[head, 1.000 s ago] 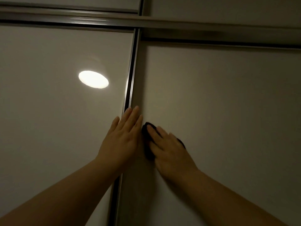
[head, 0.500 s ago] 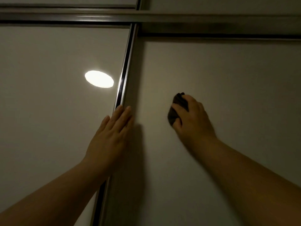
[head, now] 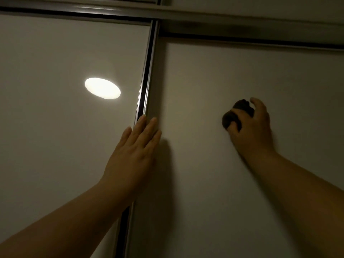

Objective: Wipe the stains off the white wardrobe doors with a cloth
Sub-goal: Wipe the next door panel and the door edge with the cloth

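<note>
White wardrobe doors (head: 214,174) fill the dim view; the right hand (head: 250,131) presses a bunched dark cloth (head: 235,116) in clenched fingers (head: 257,104), well right of the flat, released left hand (head: 134,151).

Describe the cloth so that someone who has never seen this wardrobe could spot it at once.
Start at the dark metal strip that runs down between the two white wardrobe doors and go to the right-hand door. Partway across it, the right hand presses a small bunched cloth against the panel. It is the only dark brown thing on the pale surface.
</note>
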A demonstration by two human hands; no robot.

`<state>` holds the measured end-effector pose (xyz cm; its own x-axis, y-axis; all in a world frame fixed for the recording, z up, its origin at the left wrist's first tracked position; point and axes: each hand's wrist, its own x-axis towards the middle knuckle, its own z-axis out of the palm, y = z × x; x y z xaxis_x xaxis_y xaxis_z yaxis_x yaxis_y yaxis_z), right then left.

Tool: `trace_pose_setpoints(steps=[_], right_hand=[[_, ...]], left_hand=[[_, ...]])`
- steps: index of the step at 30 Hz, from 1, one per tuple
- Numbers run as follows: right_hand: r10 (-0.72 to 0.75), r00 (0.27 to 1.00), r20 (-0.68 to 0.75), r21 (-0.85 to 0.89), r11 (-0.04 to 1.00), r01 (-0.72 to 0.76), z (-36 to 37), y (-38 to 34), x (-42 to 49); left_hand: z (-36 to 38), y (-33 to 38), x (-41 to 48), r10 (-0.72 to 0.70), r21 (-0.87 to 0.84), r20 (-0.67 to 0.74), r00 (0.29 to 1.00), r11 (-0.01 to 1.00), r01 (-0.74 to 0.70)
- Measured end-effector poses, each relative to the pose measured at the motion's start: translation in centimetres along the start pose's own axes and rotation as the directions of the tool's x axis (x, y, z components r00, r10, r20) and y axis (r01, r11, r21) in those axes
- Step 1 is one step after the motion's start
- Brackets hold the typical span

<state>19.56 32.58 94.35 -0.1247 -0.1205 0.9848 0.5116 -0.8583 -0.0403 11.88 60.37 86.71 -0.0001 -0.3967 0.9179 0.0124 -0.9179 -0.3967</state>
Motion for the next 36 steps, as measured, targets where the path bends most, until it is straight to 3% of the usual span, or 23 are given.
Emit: trace_pose_setpoints(steps=[2, 7, 10, 12, 14, 17, 20, 22, 26, 31, 34, 36], right_hand=[[-0.032, 0.999, 0.001, -0.002, 0.999, 0.032, 1.1, -2.3, -0.1], [-0.372, 0.921, 0.112, 0.098, 0.927, 0.363, 2.3, -7.5, -5.6], [-0.493, 0.845, 0.209, 0.150, 0.870, 0.470, 0.7, -5.5, -8.7], [-0.527, 0.827, 0.194, 0.129, 0.850, 0.511, -0.6, -2.1, -8.8], [-0.463, 0.874, 0.146, 0.063, 0.886, 0.459, -1.7, 1.9, -7.4], [-0.222, 0.973, 0.067, -0.040, 0.973, 0.225, -2.7, 6.0, -3.3], [-0.077, 0.997, 0.015, -0.073, 0.994, 0.078, -1.8, 5.6, -0.2], [-0.099, 0.995, 0.005, -0.055, 0.994, 0.099, -0.5, 3.6, 0.1], [-0.325, 0.941, 0.091, 0.016, 0.946, 0.325, -0.1, 1.4, -4.2], [-0.518, 0.838, 0.171, 0.101, 0.856, 0.508, -3.8, 7.2, -8.4], [-0.442, 0.888, 0.131, -0.011, 0.895, 0.447, -5.7, 13.7, -6.6], [-0.256, 0.964, 0.068, -0.100, 0.960, 0.262, -6.8, 17.2, -4.0]], left_hand=[[-0.2, 0.1, 0.0, -0.006, 0.005, 0.009, 1.000, 1.000, 0.006], [-0.7, 0.7, 0.3, -0.005, 0.014, 0.030, 1.000, 1.000, 0.005], [-0.8, 1.4, 0.5, -0.017, 0.018, 0.048, 0.999, 1.000, 0.016], [-0.9, 2.0, 0.7, -0.007, 0.003, 0.054, 0.999, 1.000, 0.007], [-0.9, 2.7, 1.1, 0.009, 0.005, 0.064, 0.998, 1.000, -0.010], [-0.4, 3.9, 2.1, 0.011, 0.002, 0.087, 0.996, 1.000, -0.012], [0.7, 5.6, 3.3, -0.006, -0.012, 0.108, 0.994, 1.000, 0.007], [1.2, 6.7, 4.2, -0.022, -0.011, 0.125, 0.992, 1.000, 0.024], [1.7, 9.0, 5.2, -0.069, -0.058, 0.139, 0.988, 0.995, 0.077], [2.6, 11.1, 5.6, -0.094, -0.103, 0.200, 0.975, 0.988, 0.116], [3.2, 11.7, 5.5, -0.085, -0.132, 0.162, 0.983, 0.985, 0.107], [3.5, 12.0, 5.7, -0.077, -0.160, 0.128, 0.989, 0.982, 0.097]])
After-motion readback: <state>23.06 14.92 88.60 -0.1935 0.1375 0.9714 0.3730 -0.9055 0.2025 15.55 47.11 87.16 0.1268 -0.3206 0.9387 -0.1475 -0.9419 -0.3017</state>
